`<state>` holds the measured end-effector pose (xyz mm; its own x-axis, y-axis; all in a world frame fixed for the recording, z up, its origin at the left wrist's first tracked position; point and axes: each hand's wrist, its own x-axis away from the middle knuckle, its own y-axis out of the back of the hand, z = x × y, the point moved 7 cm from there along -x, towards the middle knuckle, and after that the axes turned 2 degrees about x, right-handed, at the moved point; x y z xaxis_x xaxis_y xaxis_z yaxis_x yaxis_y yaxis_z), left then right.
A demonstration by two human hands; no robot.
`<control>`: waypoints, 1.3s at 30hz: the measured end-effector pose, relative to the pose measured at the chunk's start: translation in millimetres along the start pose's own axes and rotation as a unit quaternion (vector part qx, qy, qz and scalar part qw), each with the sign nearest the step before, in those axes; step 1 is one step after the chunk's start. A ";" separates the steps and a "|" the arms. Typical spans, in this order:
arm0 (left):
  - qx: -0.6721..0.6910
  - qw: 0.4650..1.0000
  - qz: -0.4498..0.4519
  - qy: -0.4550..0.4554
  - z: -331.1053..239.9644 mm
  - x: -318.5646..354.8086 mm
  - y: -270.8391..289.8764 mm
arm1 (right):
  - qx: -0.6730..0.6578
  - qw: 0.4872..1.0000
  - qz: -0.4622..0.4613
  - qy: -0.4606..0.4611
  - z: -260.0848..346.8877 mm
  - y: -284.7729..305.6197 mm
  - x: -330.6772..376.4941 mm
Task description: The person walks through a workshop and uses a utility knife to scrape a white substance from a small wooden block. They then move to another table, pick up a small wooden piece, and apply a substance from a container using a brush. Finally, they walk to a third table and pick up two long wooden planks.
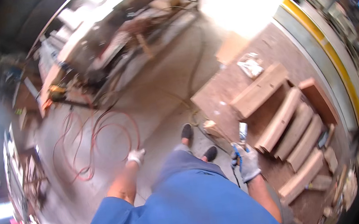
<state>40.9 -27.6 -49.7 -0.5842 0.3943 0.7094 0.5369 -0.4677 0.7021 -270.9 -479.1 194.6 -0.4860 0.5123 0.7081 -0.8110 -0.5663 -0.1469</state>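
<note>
In a pale work glove, my right hand (pixel 248 166) is closed around a hand tool with a silver end (pixel 243 129) and blue parts; its exact kind is unclear. A dark cord or hose hangs below that hand. Beside it, several curved wooden pieces (pixel 279 121) lie in a row on a brown tabletop (pixel 213 91). My left hand (pixel 136 156), gloved in white, hangs low over the floor on the left, near a looped red hose (pixel 96 137). Motion smears its fingers, so I cannot make out whether it holds anything.
A straight wooden beam (pixel 260 90) and a small clear plastic bag (pixel 251 65) lie toward the table's far side. A cluttered workbench (pixel 111 48) runs along the far left. A yellow-edged rail (pixel 327 50) passes behind the table. My dark shoes (pixel 210 154) stand beside the table.
</note>
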 end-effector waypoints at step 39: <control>0.733 0.544 -0.056 0.405 88.9 56.6 -105.0 | 0.246 0.928 0.279 -0.032 53.8 -462.4 -130.1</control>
<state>5.5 114.2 -77.7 -0.4211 -0.3997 0.8142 0.0333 0.8902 0.4543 184.9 -318.7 207.5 -0.7531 0.0200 0.6576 -0.1842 -0.9660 -0.1814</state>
